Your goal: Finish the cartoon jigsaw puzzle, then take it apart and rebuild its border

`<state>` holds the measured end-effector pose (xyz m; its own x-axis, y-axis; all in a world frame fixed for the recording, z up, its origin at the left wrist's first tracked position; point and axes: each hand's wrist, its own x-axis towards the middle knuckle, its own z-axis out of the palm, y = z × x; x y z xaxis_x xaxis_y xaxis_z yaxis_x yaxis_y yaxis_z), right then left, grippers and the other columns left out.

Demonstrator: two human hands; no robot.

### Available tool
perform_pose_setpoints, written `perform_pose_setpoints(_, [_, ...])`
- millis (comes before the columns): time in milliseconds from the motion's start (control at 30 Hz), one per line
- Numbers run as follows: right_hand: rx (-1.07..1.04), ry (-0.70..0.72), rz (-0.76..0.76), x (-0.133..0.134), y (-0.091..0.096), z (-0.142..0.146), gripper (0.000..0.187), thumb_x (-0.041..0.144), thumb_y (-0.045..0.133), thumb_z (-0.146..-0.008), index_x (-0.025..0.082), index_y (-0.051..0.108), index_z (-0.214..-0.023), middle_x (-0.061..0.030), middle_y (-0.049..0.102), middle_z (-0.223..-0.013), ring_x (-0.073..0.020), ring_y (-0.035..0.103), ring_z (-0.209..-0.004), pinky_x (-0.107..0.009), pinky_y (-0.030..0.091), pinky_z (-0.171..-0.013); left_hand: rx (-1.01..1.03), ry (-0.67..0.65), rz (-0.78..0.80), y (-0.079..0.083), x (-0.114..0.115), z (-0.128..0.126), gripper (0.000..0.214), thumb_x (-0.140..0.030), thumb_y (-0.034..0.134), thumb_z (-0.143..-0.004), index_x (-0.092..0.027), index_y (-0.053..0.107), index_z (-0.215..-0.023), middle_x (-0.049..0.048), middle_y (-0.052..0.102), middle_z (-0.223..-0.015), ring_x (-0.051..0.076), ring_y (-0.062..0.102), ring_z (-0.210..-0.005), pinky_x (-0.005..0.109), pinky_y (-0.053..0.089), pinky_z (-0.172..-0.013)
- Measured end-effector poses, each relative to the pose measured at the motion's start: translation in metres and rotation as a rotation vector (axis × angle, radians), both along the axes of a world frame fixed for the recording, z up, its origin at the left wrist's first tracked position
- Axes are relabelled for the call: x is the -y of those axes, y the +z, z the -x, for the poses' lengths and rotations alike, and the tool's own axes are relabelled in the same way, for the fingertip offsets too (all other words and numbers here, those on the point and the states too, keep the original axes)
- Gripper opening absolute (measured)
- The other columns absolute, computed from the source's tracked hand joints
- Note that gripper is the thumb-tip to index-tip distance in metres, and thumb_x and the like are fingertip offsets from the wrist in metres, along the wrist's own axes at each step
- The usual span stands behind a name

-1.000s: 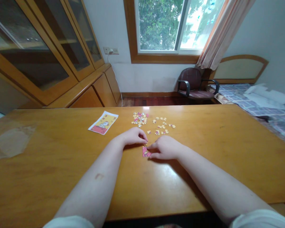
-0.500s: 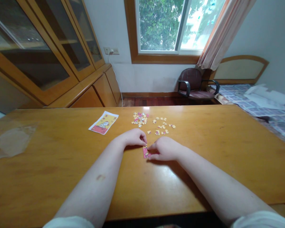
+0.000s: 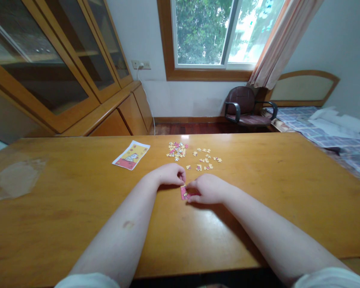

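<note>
Both hands meet at the middle of a wooden table [image 3: 78, 208]. My left hand [image 3: 169, 175] is curled, its fingertips pinched at the top edge of a small joined patch of red and yellow puzzle pieces [image 3: 184, 193]. My right hand [image 3: 208, 188] lies over the right side of that patch, fingers closed and pressing on it. Beyond the hands lie loose puzzle pieces: a dense heap [image 3: 177, 150] and a scattered group [image 3: 206, 158]. A printed reference picture [image 3: 131, 155] lies to the left of the heap.
A clear plastic bag [image 3: 13, 179] lies at the table's left end. Behind the table stand a glass-door cabinet [image 3: 57, 64], a dark red armchair [image 3: 246, 106] under the window, and a bed [image 3: 333, 124] to the right.
Both hands have stayed on the joined patch, with only small shifts of the fingertips. The view has barely moved.
</note>
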<state>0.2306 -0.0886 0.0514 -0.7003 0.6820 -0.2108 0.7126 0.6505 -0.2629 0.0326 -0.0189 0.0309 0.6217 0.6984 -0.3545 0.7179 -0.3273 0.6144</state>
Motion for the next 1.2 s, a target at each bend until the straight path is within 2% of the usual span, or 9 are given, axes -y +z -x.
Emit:
perform_pose_setpoints(233, [-0.017,-0.031,0.012,0.000,-0.008,0.001,0.046,0.055,0.055,-0.087,0.021,0.062,-0.116,-0.0082,0.073,-0.088,-0.0223,0.066,-0.074,-0.028,0.036,-0.060,0.115,0.051,0.013,-0.008,-0.003,0.003,0.016,-0.029,0.062,-0.067,-0.017,0.070,-0.074,-0.0025,0.062,-0.063,0.012,0.052,-0.058,0.022,0.037,-0.053])
perform_pose_setpoints(433, [-0.042,-0.027,0.004,-0.001,-0.011,0.003,0.042,0.055,0.051,-0.090,0.020,0.064,-0.110,-0.0087,0.072,-0.085,-0.0216,0.065,-0.074,-0.027,0.037,-0.062,0.175,0.184,-0.314,-0.018,-0.008,-0.005,0.023,-0.036,0.056,-0.079,-0.017,0.070,-0.082,-0.0020,0.054,-0.061,0.013,0.047,-0.059,0.025,0.036,-0.056])
perform_pose_setpoints(667, [-0.060,-0.061,-0.047,-0.003,-0.020,0.005,0.028,0.042,0.056,-0.090,0.021,0.067,-0.105,-0.0069,0.072,-0.084,-0.0195,0.064,-0.076,-0.026,0.038,-0.066,0.208,0.064,-0.510,-0.022,-0.009,-0.011,0.018,-0.027,0.056,-0.084,-0.020,0.071,-0.089,0.0051,0.068,-0.090,0.019,0.059,-0.087,0.033,0.045,-0.084])
perform_pose_setpoints(733, [-0.055,-0.140,-0.091,-0.009,-0.021,0.001,0.028,0.041,0.050,-0.093,0.021,0.068,-0.100,-0.0069,0.072,-0.084,-0.0191,0.064,-0.076,-0.027,0.038,-0.067,0.191,0.033,-0.540,-0.022,-0.008,-0.012,0.019,-0.025,0.055,-0.085,-0.021,0.072,-0.091,0.0056,0.069,-0.096,0.021,0.059,-0.095,0.035,0.044,-0.091])
perform_pose_setpoints(900, [-0.068,-0.523,-0.283,-0.036,-0.026,-0.025,0.030,0.035,0.044,-0.095,0.018,0.068,-0.097,-0.0098,0.072,-0.094,-0.0224,0.063,-0.087,-0.032,0.041,-0.079,0.142,0.035,-0.578,-0.023,-0.008,-0.014,0.022,-0.027,0.054,-0.087,-0.024,0.074,-0.097,0.0048,0.068,-0.106,0.023,0.057,-0.104,0.039,0.041,-0.099])
perform_pose_setpoints(967, [-0.070,-0.599,-0.354,-0.046,-0.031,-0.035,0.036,0.039,0.042,-0.096,0.017,0.068,-0.107,-0.0128,0.070,-0.110,-0.0267,0.059,-0.102,-0.038,0.040,-0.090,0.125,0.057,-0.591,-0.024,-0.008,-0.015,0.023,-0.029,0.054,-0.088,-0.024,0.073,-0.100,0.0056,0.067,-0.110,0.024,0.056,-0.107,0.041,0.040,-0.101])
perform_pose_setpoints(1033, [-0.083,-0.620,-0.399,-0.052,-0.039,-0.039,0.047,0.047,0.042,-0.096,0.018,0.060,-0.127,-0.0143,0.059,-0.131,-0.0307,0.050,-0.120,-0.044,0.035,-0.101,0.111,0.076,-0.606,-0.026,-0.008,-0.016,0.026,-0.030,0.055,-0.088,-0.024,0.072,-0.106,0.0068,0.066,-0.116,0.025,0.054,-0.112,0.043,0.038,-0.103])
perform_pose_setpoints(1100, [-0.065,-0.591,-0.409,-0.056,-0.048,-0.036,0.059,0.056,0.042,-0.093,0.021,0.048,-0.141,-0.0129,0.043,-0.148,-0.0344,0.036,-0.134,-0.051,0.024,-0.110,0.091,0.087,-0.611,-0.028,-0.007,-0.017,0.029,-0.032,0.055,-0.088,-0.024,0.070,-0.112,0.0080,0.063,-0.123,0.026,0.051,-0.117,0.045,0.036,-0.106])
perform_pose_setpoints(1200, [-0.020,-0.536,-0.367,-0.059,-0.058,-0.026,0.066,0.062,0.037,-0.093,0.028,0.034,-0.150,-0.0097,0.027,-0.158,-0.0375,0.018,-0.144,-0.061,0.009,-0.113,0.061,0.090,-0.607,-0.032,-0.007,-0.017,0.035,-0.036,0.056,-0.088,-0.023,0.066,-0.119,0.0098,0.058,-0.131,0.029,0.047,-0.123,0.048,0.033,-0.108])
